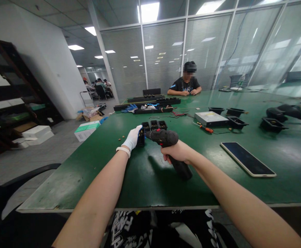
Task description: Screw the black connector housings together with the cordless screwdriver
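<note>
A black cordless drill (163,137) is in the grip of my right hand (175,151), bare, its fingers wrapped round the handle. The drill's nose points left, at a small black box (141,138) on the green table. My left hand (133,137), in a white glove with blue on the finger side, holds that box from its left; its fingertips are partly hidden. Just behind stand several similar black boxes (154,124) in a row. Whether the drill bit touches the box cannot be made out. Small brass-coloured pieces (121,138) lie left of my gloved hand.
Right of the drill lie a phone (248,159), an orange-handled screwdriver (204,128), a flat grey metal case (210,119) and several black trays (236,122). Long black strips (147,102) and blue gloves (130,108) lie farther back. Across the table sits a person (184,84).
</note>
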The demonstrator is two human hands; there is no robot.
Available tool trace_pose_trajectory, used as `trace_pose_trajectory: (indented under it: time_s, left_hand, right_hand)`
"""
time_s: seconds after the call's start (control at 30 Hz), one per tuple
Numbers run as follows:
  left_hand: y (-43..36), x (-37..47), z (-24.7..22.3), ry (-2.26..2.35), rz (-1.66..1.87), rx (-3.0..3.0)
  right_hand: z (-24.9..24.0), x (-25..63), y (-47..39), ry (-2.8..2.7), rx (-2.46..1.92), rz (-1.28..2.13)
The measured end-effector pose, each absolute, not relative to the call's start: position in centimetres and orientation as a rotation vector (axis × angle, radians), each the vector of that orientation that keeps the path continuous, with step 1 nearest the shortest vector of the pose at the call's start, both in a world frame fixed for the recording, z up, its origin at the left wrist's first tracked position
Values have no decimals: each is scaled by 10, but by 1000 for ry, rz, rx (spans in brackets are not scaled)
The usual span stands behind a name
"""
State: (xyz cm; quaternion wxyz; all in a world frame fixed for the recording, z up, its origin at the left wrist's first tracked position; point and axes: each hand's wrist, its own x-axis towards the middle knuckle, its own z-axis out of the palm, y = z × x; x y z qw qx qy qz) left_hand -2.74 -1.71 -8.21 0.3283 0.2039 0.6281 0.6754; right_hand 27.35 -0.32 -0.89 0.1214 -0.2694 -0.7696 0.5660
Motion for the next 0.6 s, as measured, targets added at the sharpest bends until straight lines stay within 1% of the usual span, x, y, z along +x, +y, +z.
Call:
trace_pose_trajectory:
  time_s: [0.4,0.6]
  left_hand:
    - [-19,-24,-77,1641,1746,526]
    - [-20,-26,-80,1682,1752,625]
  right_hand:
    - [-6,278,3,-2342,-720,1580]
    - [-1,281,4,-2261,-697,1717]
